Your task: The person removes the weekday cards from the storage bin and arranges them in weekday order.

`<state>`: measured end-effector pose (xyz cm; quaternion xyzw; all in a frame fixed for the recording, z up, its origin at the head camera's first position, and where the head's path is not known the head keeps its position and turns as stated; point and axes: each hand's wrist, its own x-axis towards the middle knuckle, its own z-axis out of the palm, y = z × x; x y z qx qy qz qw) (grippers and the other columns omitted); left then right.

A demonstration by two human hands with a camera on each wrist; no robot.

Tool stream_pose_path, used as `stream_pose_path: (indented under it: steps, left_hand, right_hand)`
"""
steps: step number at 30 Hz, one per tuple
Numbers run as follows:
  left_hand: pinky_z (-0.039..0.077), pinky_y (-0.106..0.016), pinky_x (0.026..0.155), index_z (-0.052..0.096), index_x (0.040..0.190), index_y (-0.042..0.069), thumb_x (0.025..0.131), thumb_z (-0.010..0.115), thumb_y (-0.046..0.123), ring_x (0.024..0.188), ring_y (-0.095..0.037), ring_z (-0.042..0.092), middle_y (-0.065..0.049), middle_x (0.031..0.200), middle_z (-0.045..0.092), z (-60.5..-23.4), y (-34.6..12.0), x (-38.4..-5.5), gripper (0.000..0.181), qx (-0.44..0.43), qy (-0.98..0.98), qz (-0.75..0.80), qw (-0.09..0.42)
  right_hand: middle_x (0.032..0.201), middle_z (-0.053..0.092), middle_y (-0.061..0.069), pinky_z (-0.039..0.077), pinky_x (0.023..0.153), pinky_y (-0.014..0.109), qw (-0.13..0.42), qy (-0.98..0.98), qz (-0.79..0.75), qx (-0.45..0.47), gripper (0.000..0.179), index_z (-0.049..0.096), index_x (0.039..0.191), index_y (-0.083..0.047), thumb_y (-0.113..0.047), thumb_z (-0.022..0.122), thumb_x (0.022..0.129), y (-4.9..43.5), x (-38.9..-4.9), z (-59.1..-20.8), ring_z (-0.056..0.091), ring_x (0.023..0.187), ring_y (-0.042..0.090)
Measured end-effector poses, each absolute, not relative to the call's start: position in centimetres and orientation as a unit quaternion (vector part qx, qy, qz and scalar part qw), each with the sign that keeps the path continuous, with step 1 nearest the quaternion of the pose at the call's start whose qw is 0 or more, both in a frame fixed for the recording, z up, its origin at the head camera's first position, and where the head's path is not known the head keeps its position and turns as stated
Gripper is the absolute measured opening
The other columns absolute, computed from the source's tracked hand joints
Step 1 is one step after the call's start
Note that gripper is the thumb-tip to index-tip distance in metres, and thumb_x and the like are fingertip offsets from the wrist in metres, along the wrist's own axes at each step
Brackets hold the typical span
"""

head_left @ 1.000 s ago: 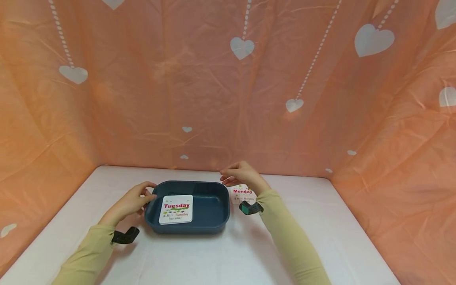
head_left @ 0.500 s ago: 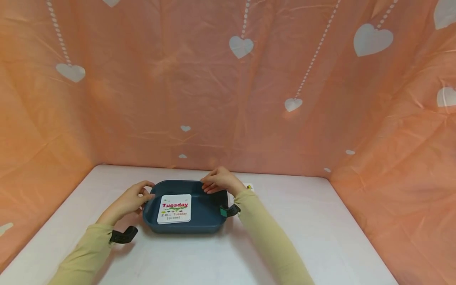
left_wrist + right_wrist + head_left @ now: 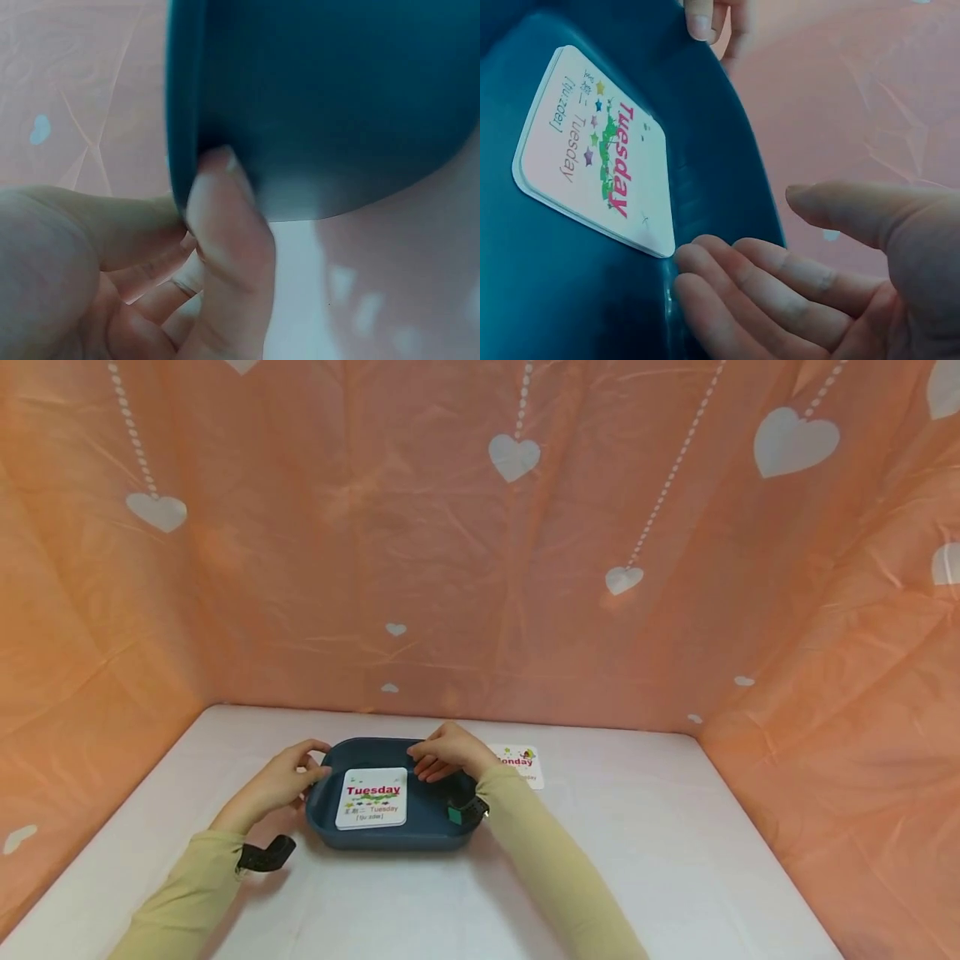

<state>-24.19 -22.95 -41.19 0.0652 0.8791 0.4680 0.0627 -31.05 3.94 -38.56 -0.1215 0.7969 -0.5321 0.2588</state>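
1. Tuesday card stack (image 3: 372, 798): lies face up inside the tray (image 3: 393, 842), nearer the tray's left end. Layered edges in the right wrist view indicate more than one card.
2. Right hand (image 3: 450, 752): hangs over the tray's far right part, palm turned toward the stack. Thumb and fingers stand apart, fingers loosely bent, with nothing between them. The fingertips are at the stack's far right corner; contact cannot be confirmed.
3. Left hand (image 3: 276, 781): clamped on the rim at the tray's far left corner, thumb over the inside, other fingers outside.
4. Tray position: sits on the table (image 3: 375, 906), left of centre and near the far edge.
5. Monday card (image 3: 529, 772): lies face up on the table, just beyond the tray's right end. The right wrist and sleeve (image 3: 551, 852) hide part of it.
6. Surround: an orange curtain (image 3: 450, 568) with pale hearts rises behind the table's far edge.
7. Step in hand (judged): the left hand steadies the tray while the right hand is placed to take a card from the stack.
8. Next move (judged): calls for closing thumb and fingertips on the top card's edge, separating it cleanly from those beneath, and keeping the tray steady.
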Motion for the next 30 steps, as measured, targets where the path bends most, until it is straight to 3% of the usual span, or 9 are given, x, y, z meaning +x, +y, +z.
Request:
stream_pose_path:
  steps: [9,17,30]
  left_hand:
    - [0.049,-0.033,0.049,0.04,0.132,-0.005,0.096,0.055,0.008,0.059,-0.02,0.053,-0.016,0.086,0.054,-41.2,-22.9,-24.1,0.041,0.061,0.881,0.465,0.065]
    - [0.048,-0.032,0.049,0.04,0.132,-0.004,0.096,0.055,0.008,0.059,-0.02,0.053,-0.017,0.087,0.055,-41.1,-22.7,-24.2,0.041,0.063,0.881,0.464,0.066]
    - [0.049,-0.032,0.049,0.04,0.133,-0.005,0.096,0.054,0.007,0.06,-0.021,0.054,-0.017,0.087,0.055,-41.1,-22.5,-24.4,0.041,0.07,0.88,0.466,0.067]
  right_hand:
    - [0.084,0.069,0.024,0.055,0.066,0.038,0.266,0.814,-0.51,-0.081,0.034,0.067,0.095,0.014,-0.019,0.066,0.089,3.2,-30.9,-39.3,0.07,0.073,0.03]
    - [0.087,0.068,0.024,0.055,0.067,0.04,0.264,0.823,-0.498,-0.066,0.034,0.066,0.097,0.012,-0.02,0.066,0.09,2.9,-30.5,-39.6,0.069,0.079,0.034]
    - [0.087,0.068,0.024,0.055,0.063,0.038,0.273,0.827,-0.487,-0.066,0.033,0.066,0.095,0.012,-0.021,0.067,0.087,2.6,-30.4,-40.4,0.068,0.075,0.032]
